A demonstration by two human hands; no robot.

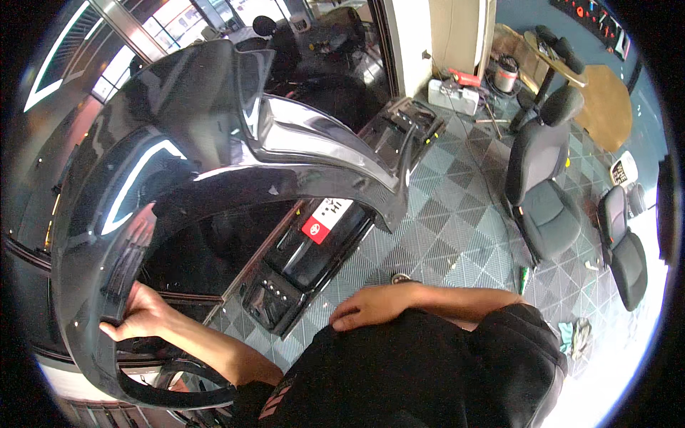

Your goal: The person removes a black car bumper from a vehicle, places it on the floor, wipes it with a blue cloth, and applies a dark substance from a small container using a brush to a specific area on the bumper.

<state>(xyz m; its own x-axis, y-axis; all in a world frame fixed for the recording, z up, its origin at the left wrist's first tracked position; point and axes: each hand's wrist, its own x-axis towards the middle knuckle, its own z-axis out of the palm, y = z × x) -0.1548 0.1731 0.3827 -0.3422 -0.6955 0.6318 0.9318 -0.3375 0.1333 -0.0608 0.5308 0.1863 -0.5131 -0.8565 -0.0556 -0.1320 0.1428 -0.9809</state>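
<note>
A large glossy black curved car body panel (pixel 178 100), like a fender, fills the left of the head view. My left hand (pixel 143 314) grips its inner edge at the lower left, fingers partly hidden and thumb outside. My right hand (pixel 364 305) lies against the front of my black clothing, fingers loosely extended and holding nothing visible. Beyond it, a long black trim piece (pixel 282 282) lies diagonally on the floor beneath the panel, bearing a red-and-white plate (pixel 325 217).
Grey patterned floor tiles (pixel 457 178) spread rightward. Black chairs (pixel 542 214) and seat cushions (pixel 624 271) stand at right, with rags (pixel 574 335) nearby. A wooden table (pixel 606 100), grey case (pixel 449 96), bucket (pixel 505 75) and cable (pixel 471 143) are behind. A dark glossy surface (pixel 335 64) backs the panel.
</note>
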